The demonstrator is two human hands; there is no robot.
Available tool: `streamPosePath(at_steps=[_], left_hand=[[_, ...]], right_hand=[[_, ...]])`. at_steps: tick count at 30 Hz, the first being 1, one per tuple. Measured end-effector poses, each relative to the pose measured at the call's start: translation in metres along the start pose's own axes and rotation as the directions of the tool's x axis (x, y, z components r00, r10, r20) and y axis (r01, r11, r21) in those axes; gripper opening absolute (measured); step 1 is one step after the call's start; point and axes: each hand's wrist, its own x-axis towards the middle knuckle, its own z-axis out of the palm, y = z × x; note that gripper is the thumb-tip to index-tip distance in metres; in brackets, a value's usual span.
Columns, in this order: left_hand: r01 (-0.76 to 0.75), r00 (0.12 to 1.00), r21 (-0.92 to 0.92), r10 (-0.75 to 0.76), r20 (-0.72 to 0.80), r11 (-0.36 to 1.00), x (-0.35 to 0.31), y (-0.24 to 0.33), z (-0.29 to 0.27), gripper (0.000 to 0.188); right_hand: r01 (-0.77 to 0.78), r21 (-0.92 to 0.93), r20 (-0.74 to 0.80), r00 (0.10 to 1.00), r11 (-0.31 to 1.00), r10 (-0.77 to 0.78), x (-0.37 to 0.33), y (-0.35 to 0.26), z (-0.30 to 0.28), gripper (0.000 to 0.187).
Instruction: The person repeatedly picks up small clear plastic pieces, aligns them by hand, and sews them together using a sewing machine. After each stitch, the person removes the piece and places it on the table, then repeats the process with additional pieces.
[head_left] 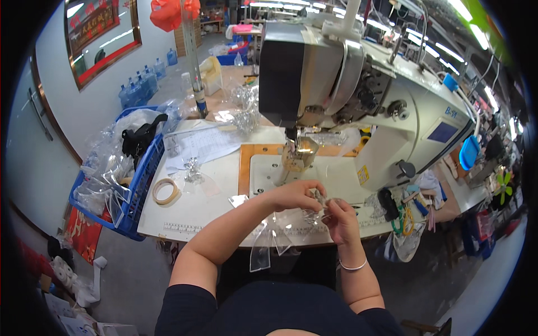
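Observation:
In front of the sewing machine (412,120), near the table's front edge, my two hands meet with bent fingers. My left hand (297,196) pinches at a small greyish bit (320,197), too small to name. My right hand (342,220) faces it with thumb and fingers pressed together; what they hold is partly hidden. Shiny clear plastic lies just under the fingers. More clear plastic pieces (260,252) hang over the table edge below my left forearm. Behind my left hand is the machine's needle area (294,154), over a pale metal plate.
A masking tape roll (165,191) and papers (204,147) lie on the left of the white table (196,215). Beyond them stands a blue basket (147,187) filled with clear plastic. Scissors and tools with green and yellow handles (408,219) lie at the right.

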Motion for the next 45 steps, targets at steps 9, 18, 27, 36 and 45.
streamPosePath(at_steps=[9,18,27,36,45], left_hand=[[-0.23,0.934,-0.092,0.193,-0.3,0.969,-0.001,0.011,0.009,0.035],[0.065,0.938,-0.085,-0.09,-0.336,0.994,-0.027,0.057,-0.066,0.027],[0.24,0.888,-0.163,-0.284,-0.362,0.957,-0.015,0.073,-0.109,0.02],[0.192,0.9,-0.301,-0.29,-0.325,0.934,-0.009,0.059,-0.125,0.019],[0.098,0.908,-0.43,-0.258,-0.331,0.897,-0.015,0.053,-0.123,0.018]], right_hand=[[0.239,-0.038,-0.064,0.968,0.97,-0.241,0.025,-0.019,0.022,0.01],[0.547,-0.086,-0.102,0.827,0.833,-0.554,0.071,0.007,0.086,0.011],[0.59,-0.61,-0.057,0.632,0.528,-0.773,0.107,0.002,0.098,0.019],[0.455,-0.359,-0.074,0.857,0.815,-0.511,0.135,0.007,0.081,0.019],[0.464,-0.695,0.048,0.792,0.549,-0.609,0.127,-0.007,0.089,0.021]])
